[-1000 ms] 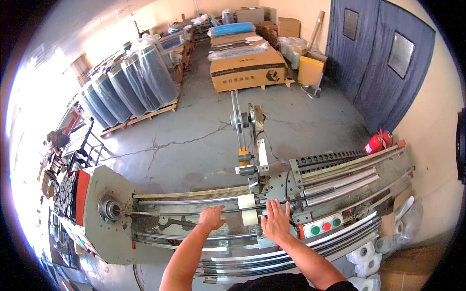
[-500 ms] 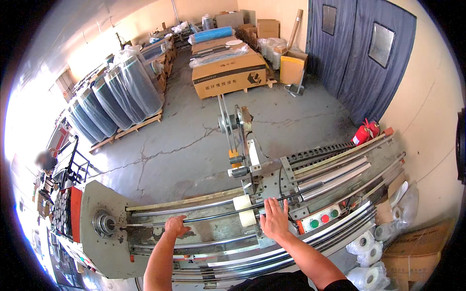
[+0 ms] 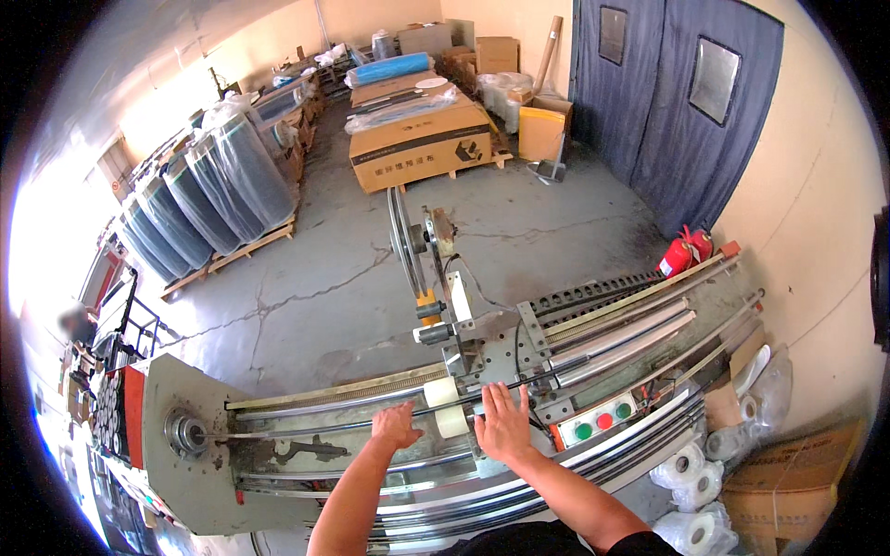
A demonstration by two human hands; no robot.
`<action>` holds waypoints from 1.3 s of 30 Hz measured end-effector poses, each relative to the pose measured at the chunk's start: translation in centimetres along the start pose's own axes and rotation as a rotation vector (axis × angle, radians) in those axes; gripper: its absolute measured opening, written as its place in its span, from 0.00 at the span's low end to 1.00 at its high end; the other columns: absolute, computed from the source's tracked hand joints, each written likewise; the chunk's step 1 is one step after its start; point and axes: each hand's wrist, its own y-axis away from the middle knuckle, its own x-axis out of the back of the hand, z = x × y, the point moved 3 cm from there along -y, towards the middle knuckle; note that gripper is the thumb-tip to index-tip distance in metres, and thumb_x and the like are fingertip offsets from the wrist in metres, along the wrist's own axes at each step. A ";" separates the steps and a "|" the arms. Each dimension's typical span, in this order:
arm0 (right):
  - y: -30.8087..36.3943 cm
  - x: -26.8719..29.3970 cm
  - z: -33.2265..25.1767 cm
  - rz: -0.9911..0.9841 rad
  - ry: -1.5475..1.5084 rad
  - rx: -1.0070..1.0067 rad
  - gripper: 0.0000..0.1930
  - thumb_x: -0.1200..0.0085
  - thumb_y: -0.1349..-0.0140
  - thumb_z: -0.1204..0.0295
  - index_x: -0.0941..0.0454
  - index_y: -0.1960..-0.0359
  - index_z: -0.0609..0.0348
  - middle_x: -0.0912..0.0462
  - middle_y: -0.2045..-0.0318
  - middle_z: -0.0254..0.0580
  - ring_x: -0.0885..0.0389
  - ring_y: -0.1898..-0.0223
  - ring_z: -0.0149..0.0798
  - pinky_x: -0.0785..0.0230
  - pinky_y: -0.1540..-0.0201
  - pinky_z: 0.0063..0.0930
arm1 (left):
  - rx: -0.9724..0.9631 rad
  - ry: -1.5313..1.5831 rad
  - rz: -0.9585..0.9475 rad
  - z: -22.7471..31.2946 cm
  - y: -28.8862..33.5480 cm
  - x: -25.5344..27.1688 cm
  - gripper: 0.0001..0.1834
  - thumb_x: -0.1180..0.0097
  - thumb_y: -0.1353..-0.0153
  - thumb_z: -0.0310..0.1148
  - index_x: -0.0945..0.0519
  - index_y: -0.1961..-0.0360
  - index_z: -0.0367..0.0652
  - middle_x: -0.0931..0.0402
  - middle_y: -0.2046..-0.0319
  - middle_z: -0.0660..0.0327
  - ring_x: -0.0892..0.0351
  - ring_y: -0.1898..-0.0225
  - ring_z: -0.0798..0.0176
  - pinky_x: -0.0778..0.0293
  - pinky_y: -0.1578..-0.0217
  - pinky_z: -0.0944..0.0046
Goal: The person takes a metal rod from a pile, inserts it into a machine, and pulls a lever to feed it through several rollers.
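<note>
A long dark rod runs from the round metal chuck on the left across the machine bed and over a cream roller. My left hand lies over the rod just left of the roller, thumb on the near side and fingers on the far side. To the right of the roller, my right hand rests flat against the rod, fingers stretched out. The roller sits on a metal carriage, with a reel arm reaching out behind it.
A control box with green and red buttons stands right of my right hand. Several dark and white bars lie along the near side. Plastic-wrapped rolls are at lower right. Fire extinguishers stand beyond the machine's right end.
My left hand has slid rightward along the rod, close to the roller. My right hand keeps its place beside the roller, still flat. The whole view has shifted slightly.
</note>
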 end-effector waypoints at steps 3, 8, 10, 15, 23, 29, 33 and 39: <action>0.0 -0.2 -0.4 0.016 0.017 0.010 0.35 0.45 0.28 0.56 0.30 0.26 0.67 0.29 0.25 0.54 0.36 0.20 0.53 0.63 0.18 0.72 | -0.055 0.009 0.016 1.4 -0.5 -0.6 0.48 0.20 0.46 0.48 0.28 0.26 0.47 0.20 0.33 0.52 0.22 0.30 0.45 0.26 0.30 0.47; 0.1 -0.4 -0.2 0.010 0.024 0.005 0.36 0.45 0.28 0.55 0.30 0.25 0.67 0.29 0.24 0.54 0.36 0.20 0.52 0.65 0.17 0.72 | -0.141 -0.001 0.103 1.0 0.4 -0.4 0.46 0.22 0.43 0.49 0.28 0.27 0.46 0.21 0.32 0.51 0.24 0.29 0.45 0.30 0.27 0.48; 0.1 -0.6 -0.2 0.017 0.029 0.001 0.36 0.45 0.28 0.55 0.31 0.25 0.67 0.29 0.25 0.54 0.36 0.20 0.52 0.65 0.17 0.71 | -0.116 0.006 0.087 -0.7 0.5 -0.3 0.46 0.23 0.42 0.50 0.29 0.25 0.47 0.21 0.31 0.51 0.25 0.28 0.45 0.31 0.26 0.48; 0.1 -0.6 -0.3 0.007 0.007 -0.014 0.36 0.46 0.27 0.56 0.31 0.24 0.67 0.29 0.24 0.56 0.38 0.19 0.53 0.66 0.17 0.71 | -0.012 0.002 0.059 -8.0 1.3 -1.0 0.46 0.24 0.42 0.54 0.27 0.25 0.51 0.21 0.30 0.54 0.23 0.29 0.46 0.28 0.28 0.47; 0.2 -0.4 -0.7 0.027 -0.001 -0.032 0.35 0.46 0.27 0.56 0.31 0.25 0.68 0.28 0.25 0.56 0.37 0.19 0.53 0.66 0.16 0.70 | 0.185 -0.015 -0.001 -18.1 3.5 -0.2 0.48 0.24 0.44 0.60 0.24 0.24 0.53 0.15 0.36 0.56 0.18 0.33 0.47 0.24 0.32 0.47; 0.1 -0.5 -0.8 0.019 0.012 -0.043 0.35 0.46 0.27 0.56 0.31 0.24 0.68 0.28 0.24 0.56 0.38 0.19 0.53 0.65 0.17 0.70 | 0.161 -0.057 -0.107 -15.2 2.3 -0.4 0.48 0.26 0.43 0.62 0.26 0.22 0.60 0.16 0.35 0.56 0.18 0.33 0.47 0.23 0.33 0.46; 0.2 -0.6 -0.7 0.018 0.037 -0.041 0.36 0.47 0.27 0.56 0.31 0.24 0.68 0.29 0.24 0.55 0.38 0.19 0.53 0.65 0.17 0.71 | 0.075 -0.070 -0.088 -10.3 0.8 -0.6 0.49 0.27 0.41 0.61 0.30 0.20 0.60 0.17 0.34 0.54 0.18 0.32 0.46 0.23 0.34 0.45; 0.0 -0.8 -1.1 0.042 0.031 -0.034 0.35 0.44 0.28 0.56 0.30 0.26 0.67 0.28 0.25 0.55 0.36 0.20 0.53 0.63 0.18 0.72 | -0.024 -0.039 -0.030 -3.9 -0.5 -0.4 0.49 0.25 0.41 0.55 0.32 0.21 0.55 0.17 0.35 0.51 0.17 0.34 0.43 0.21 0.35 0.43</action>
